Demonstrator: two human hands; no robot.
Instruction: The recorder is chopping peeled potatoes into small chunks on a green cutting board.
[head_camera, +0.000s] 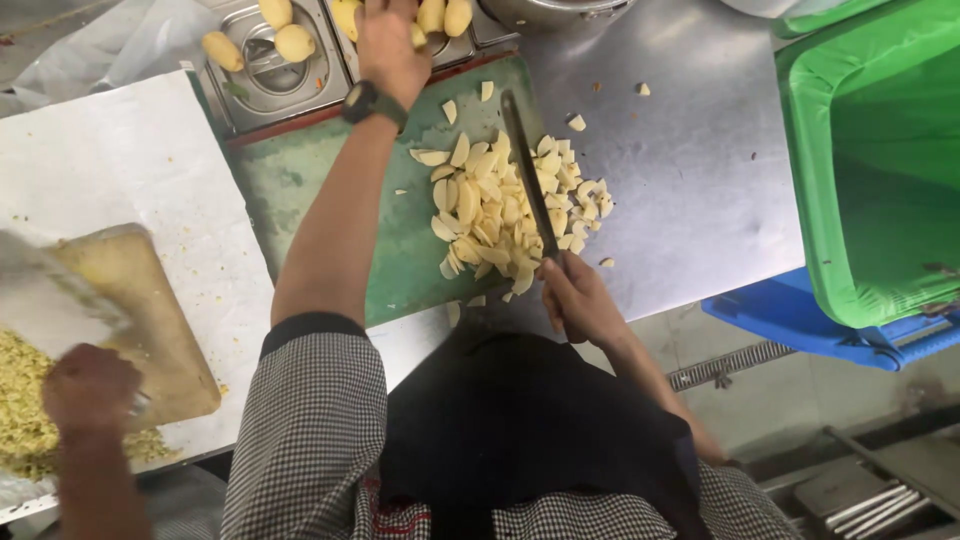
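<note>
Potato slices heap beneath the knife gripped by the right hand; left hand closes on whole potatoes, best kept clear of the blade.

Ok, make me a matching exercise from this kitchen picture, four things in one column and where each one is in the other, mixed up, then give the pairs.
Things:
1. long dark kitchen knife
2. pale sliced potato pieces
3. whole peeled yellow potatoes
4. big green plastic crate

Places:
A. on the steel containers at the top
B. far right of the steel counter
C. in the right hand
D. heaped on the green cutting board

Pairs: 1-C, 2-D, 3-A, 4-B

The left hand reaches toward the whole potatoes.
</note>
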